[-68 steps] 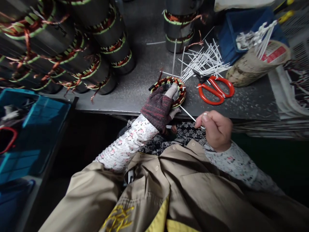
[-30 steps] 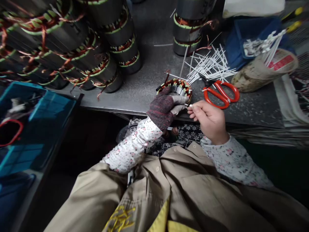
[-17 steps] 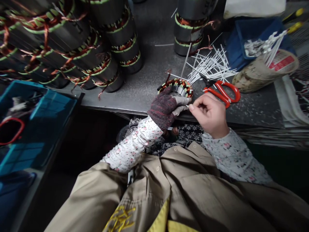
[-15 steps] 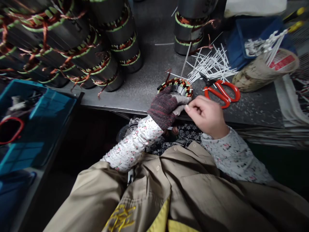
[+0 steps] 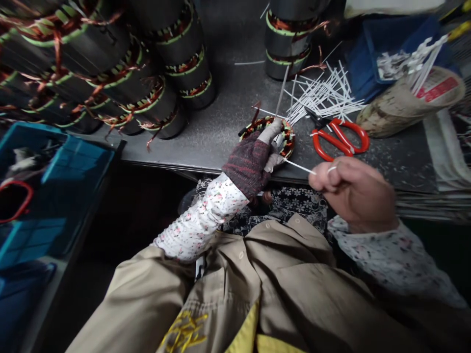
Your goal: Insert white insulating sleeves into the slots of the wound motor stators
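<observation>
A small stator with copper windings (image 5: pixel 285 133) lies near the front edge of the grey bench (image 5: pixel 224 127). My left hand (image 5: pixel 253 159), in a dark knitted glove, grips this stator, one pale fingertip pressed on its top. My bare right hand (image 5: pixel 353 193) is closed, pinching the tail of a white cable tie (image 5: pixel 300 167) that stretches taut from the stator toward me. Another tie tail (image 5: pixel 281 90) stands up from the stator's far side.
Several wound stators (image 5: pixel 110 73) are stacked at the back left, and two more (image 5: pixel 289 41) stand behind. Loose white cable ties (image 5: pixel 324 93) and red-handled scissors (image 5: pixel 340 139) lie to the right, beside a sack (image 5: pixel 405 103). Blue bins (image 5: pixel 44 196) sit at the left.
My right hand has drawn back to the right and toward me from the stator, pulling the cable tie out taut. My left hand stays on the stator, one finger now raised on top.
</observation>
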The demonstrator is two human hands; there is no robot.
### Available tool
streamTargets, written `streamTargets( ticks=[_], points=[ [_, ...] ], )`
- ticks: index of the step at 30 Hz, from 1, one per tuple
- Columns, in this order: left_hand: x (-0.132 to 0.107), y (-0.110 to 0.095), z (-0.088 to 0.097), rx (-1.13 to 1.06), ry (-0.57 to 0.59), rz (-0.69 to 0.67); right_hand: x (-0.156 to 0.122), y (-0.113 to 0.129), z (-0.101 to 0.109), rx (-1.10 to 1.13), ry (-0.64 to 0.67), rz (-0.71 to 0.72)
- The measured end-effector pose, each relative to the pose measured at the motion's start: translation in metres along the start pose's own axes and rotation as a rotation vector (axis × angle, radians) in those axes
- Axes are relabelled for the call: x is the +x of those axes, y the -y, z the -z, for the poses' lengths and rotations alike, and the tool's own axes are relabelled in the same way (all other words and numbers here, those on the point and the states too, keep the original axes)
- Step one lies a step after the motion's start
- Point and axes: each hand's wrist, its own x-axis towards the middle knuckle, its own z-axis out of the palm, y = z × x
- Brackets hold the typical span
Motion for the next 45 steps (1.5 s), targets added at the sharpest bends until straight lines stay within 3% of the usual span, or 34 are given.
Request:
streamTargets(
  ticks=[6,9,12,13,16,19,24,30,33,37,42,45],
  points=[
    [-0.004,0.006,-0.007,0.024,0.042,-0.064,0.054,-0.011,-0.037,0.148,-0.162,0.151],
    [-0.004,0.015,-0.007,-0.024,0.016,-0.074,0.064,-0.018,-0.036,-0.086,-0.137,0.216],
    [-0.004,0.019,-0.005,-0.102,0.006,-0.1,0.056,-0.015,0.006,-0.684,-0.23,0.473],
    [-0.004,0.017,-0.005,-0.095,0.002,-0.129,0.054,-0.013,0.027,-0.934,-0.239,0.477],
    [-0.001,0.008,-0.003,0.124,0.031,-0.214,0.061,-0.01,0.084,-1.563,-0.138,0.163],
    [0.005,0.0,0.0,0.387,0.172,-0.223,0.074,-0.011,0.11,-1.827,0.014,-0.016],
    [0.008,0.007,0.015,0.477,0.281,-0.261,0.067,-0.001,0.095,-1.861,0.011,-0.122],
    [0.007,0.023,0.028,0.414,0.335,-0.335,0.061,0.004,0.055,-1.759,0.093,0.283],
    [0.008,0.022,0.028,0.432,0.327,-0.334,0.074,0.002,0.04,-1.871,0.178,0.307],
    [0.007,0.021,0.025,0.456,0.298,-0.329,0.076,0.004,0.044,-1.82,0.228,0.206],
    [0.006,0.025,0.025,0.408,0.301,-0.331,0.058,0.014,0.062,-1.755,0.338,0.382],
    [0.005,0.026,0.024,0.405,0.284,-0.322,0.051,0.02,0.062,-1.864,0.374,0.347]
  ],
)
